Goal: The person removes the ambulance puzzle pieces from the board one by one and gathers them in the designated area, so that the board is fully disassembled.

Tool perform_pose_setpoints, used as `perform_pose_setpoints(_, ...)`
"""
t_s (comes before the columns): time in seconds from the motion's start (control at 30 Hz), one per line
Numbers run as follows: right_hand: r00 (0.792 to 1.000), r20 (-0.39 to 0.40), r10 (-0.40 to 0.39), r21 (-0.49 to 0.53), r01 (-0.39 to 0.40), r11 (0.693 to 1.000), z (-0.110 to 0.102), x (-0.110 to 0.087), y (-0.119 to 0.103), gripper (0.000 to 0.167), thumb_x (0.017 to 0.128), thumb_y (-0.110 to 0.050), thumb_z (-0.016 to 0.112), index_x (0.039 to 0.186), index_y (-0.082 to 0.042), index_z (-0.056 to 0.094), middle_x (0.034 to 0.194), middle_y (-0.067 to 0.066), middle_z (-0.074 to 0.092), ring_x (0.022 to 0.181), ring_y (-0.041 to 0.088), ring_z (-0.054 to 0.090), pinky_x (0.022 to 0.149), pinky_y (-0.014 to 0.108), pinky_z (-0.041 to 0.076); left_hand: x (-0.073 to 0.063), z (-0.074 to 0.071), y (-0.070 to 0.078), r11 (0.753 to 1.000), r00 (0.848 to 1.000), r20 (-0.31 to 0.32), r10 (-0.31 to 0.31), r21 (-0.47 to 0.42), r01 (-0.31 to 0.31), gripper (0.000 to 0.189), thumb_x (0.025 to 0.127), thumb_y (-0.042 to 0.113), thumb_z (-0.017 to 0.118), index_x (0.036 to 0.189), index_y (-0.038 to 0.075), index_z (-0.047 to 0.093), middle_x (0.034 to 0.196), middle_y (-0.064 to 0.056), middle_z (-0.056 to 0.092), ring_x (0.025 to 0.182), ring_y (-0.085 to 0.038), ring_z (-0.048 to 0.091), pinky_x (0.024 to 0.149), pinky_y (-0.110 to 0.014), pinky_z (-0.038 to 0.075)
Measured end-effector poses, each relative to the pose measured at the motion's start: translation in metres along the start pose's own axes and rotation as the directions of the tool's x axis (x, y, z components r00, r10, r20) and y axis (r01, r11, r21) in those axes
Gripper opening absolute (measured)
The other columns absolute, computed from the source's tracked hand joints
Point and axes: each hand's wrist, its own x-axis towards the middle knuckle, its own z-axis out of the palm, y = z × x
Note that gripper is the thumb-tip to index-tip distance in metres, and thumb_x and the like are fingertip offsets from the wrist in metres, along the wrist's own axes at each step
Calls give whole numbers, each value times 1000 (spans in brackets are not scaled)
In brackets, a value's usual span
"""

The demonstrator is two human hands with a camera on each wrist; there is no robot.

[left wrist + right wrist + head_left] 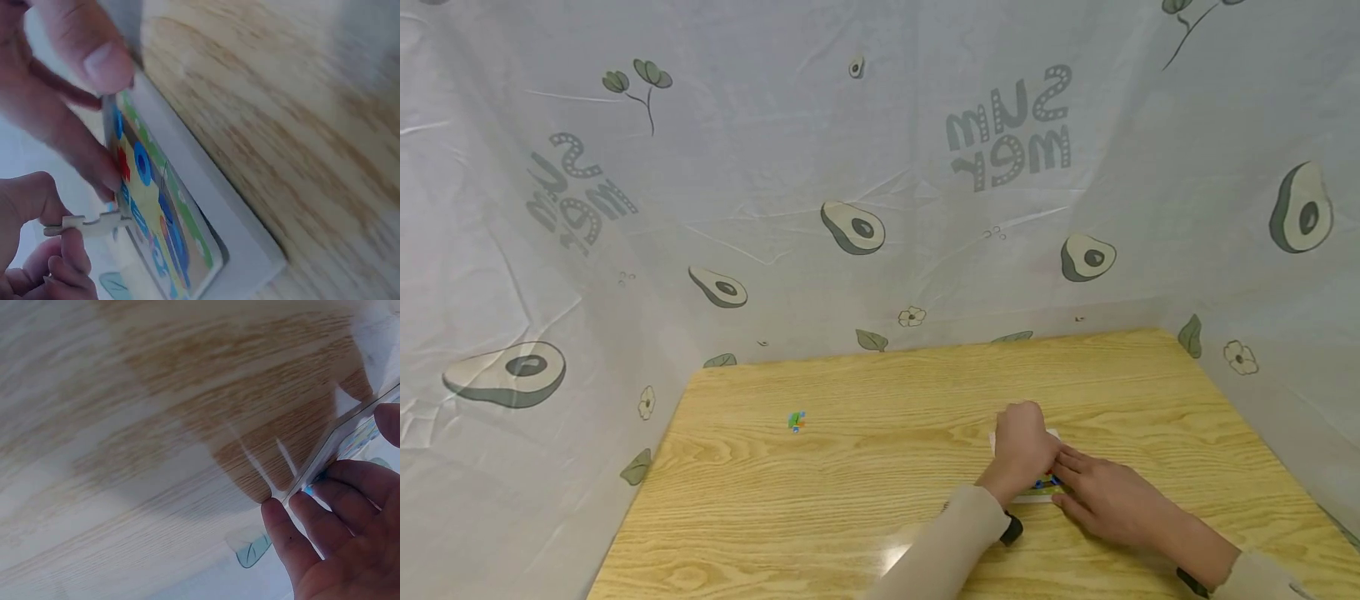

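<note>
A small picture puzzle [145,164] with blue, red, yellow and green printing sits in a shallow white frame [219,215] on the table. My left hand [1024,437] is over its left part, hiding much of it in the head view. In the left wrist view its thumb and finger pinch a thin pale jigsaw piece [94,224], tilted on edge at the puzzle's surface. My right hand [1108,500] lies along the puzzle's right side, fingers extended. Its fingertips [272,509] touch the frame's edge, with the thumb near the front corner.
A small cluster of green, blue and orange jigsaw pieces [796,422] lies far left on the wooden table [850,467]. A pale curtain [775,167] printed with avocados surrounds the table's back and sides.
</note>
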Motion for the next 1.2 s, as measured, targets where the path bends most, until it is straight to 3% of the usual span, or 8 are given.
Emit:
perform_pose_setpoints(0.1, 1000, -30, -9, -1, 9, 1000, 1, -1, 1, 48, 100, -35, 72, 132, 0, 71, 138, 23, 69, 119, 38, 72, 89, 48, 62, -1, 6, 8, 948, 994, -4, 108, 302, -102, 41, 95, 31, 77, 60, 22, 58, 52, 10, 52, 42, -3, 47, 45, -16, 40)
perform_pose_setpoints(0.23, 999, -46, -17, -3, 17, 1000, 1, 0, 1, 46, 99, -33, 74, 131, -1, 71, 138, 22, 69, 115, 36, 73, 86, 46, 62, -4, 10, 12, 772, 970, 7, 243, 604, -198, 28, 98, 44, 72, 75, 29, 69, 70, 15, 67, 62, 0, 62, 63, -15, 50)
perform_pose_setpoints(0.33, 1000, -25, -4, 7, 4, 1000, 0, 1, 0, 47, 100, -33, 72, 133, 0, 70, 138, 23, 68, 118, 37, 72, 88, 48, 62, -6, 5, 10, 745, 969, 12, 245, 638, -196, 24, 97, 47, 73, 80, 30, 73, 74, 16, 70, 68, -1, 65, 64, -15, 52)
perform_pose_setpoints(0.53, 998, 51, 26, 29, -28, 999, -5, 4, -1, 52, 103, -37, 67, 138, 0, 67, 143, 22, 66, 129, 41, 66, 97, 53, 59, -2, -14, -6, 966, 991, 36, 128, 223, -133, 41, 96, 20, 73, 58, 17, 58, 49, 8, 46, 42, -3, 38, 40, -16, 31)
perform_pose_setpoints(0.63, 996, 83, 40, 38, -43, 998, -6, 4, -3, 53, 103, -38, 67, 140, 0, 66, 147, 21, 63, 131, 40, 65, 98, 53, 58, 3, -28, -22, 990, 991, 28, 134, -56, -132, 36, 92, 7, 70, 58, 11, 59, 48, 6, 47, 39, -1, 31, 39, -15, 27)
perform_pose_setpoints(0.9, 993, 98, 73, 11, -74, 997, -4, 3, -8, 56, 103, -41, 66, 142, 0, 64, 149, 19, 62, 134, 39, 63, 102, 54, 56, 12, -61, -66, 843, 998, 4, 57, -535, -46, 9, 93, 13, 80, 95, 5, 85, 88, -7, 82, 74, -16, 76, 63, -26, 60)
perform_pose_setpoints(1.03, 994, 80, 78, -11, -77, 997, -4, 2, -11, 57, 103, -41, 66, 143, 0, 63, 149, 19, 62, 135, 38, 63, 103, 53, 56, 13, -78, -88, 748, 998, 66, 14, -663, 33, 11, 93, 11, 80, 99, 2, 84, 89, -11, 81, 86, -31, 80, 76, -41, 65)
perform_pose_setpoints(1.2, 993, 87, 80, -14, -79, 997, -6, 3, -12, 56, 104, -41, 65, 142, -1, 64, 150, 18, 61, 135, 38, 62, 104, 53, 55, 12, -98, -117, 690, 990, 141, 15, -718, 92, 15, 96, 8, 75, 107, -2, 81, 101, -14, 80, 87, -27, 81, 88, -45, 64)
